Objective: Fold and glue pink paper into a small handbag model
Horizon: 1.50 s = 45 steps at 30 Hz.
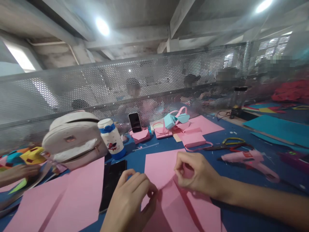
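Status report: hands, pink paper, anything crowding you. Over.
Right grip pinching raised flap of pink paper sheet. Left grip at same flap, hold unclear. Sheet partly folded. Black smartphone lying beside left grip; pink glue gun off right.

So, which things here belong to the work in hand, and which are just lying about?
Likely part of the work:
- pink paper, under the left hand and right hand
- pink hot-glue gun and scissors, not held

Probably just lying about:
- white backpack
- white-and-blue bottle
- flat-lying smartphone
- upright smartphone
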Tool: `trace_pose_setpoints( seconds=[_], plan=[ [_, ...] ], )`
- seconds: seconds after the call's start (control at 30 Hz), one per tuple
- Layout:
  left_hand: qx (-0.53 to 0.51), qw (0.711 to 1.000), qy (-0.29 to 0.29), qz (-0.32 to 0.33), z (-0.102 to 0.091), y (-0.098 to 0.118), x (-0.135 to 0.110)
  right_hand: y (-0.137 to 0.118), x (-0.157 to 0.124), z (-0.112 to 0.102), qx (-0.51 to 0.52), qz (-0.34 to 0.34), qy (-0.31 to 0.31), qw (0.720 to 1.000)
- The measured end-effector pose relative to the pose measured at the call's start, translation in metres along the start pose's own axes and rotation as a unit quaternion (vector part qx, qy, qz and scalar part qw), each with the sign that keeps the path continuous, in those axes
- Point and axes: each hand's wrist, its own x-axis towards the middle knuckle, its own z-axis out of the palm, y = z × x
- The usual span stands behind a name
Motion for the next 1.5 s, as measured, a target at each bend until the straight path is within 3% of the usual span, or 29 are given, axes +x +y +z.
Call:
trace_pose_setpoints(
  seconds=[0.37, 0.57, 0.67, 0.73, 0.9, 0.97, 1.03, 1.23, 1.5],
  plan=[
    [-0.010, 1.000, -0.010, -0.013, 0.001, -0.006, 0.002, -0.008, 0.005, -0.008, -0.004, 0.021, -0.067, 0.997],
    [-0.178, 0.980, 0.007, -0.088, -0.004, -0.005, 0.006, -0.010, 0.005, -0.008, 0.007, 0.032, -0.101, 0.994],
    [-0.304, 0.939, 0.015, -0.162, -0.003, -0.006, 0.005, -0.010, 0.003, -0.006, 0.041, 0.037, -0.098, 0.994],
    [-0.388, 0.896, 0.008, -0.217, 0.000, -0.006, 0.005, -0.012, 0.001, -0.005, 0.069, 0.032, -0.091, 0.993],
    [-0.579, 0.725, -0.018, -0.373, 0.010, 0.002, 0.006, -0.019, -0.001, -0.003, 0.085, -0.040, -0.065, 0.993],
    [-0.614, 0.673, -0.012, -0.411, 0.011, 0.010, 0.008, -0.022, -0.002, -0.003, 0.076, -0.065, -0.057, 0.993],
    [-0.629, 0.640, -0.005, -0.441, 0.009, 0.018, 0.010, -0.024, -0.002, -0.003, 0.066, -0.078, -0.058, 0.993],
    [-0.641, 0.606, -0.042, -0.470, 0.006, 0.025, 0.012, -0.026, -0.002, -0.005, 0.016, -0.126, -0.060, 0.990],
    [-0.644, 0.609, -0.088, -0.454, 0.003, 0.030, 0.010, -0.028, -0.002, -0.004, -0.024, -0.135, -0.052, 0.989]
  ],
)
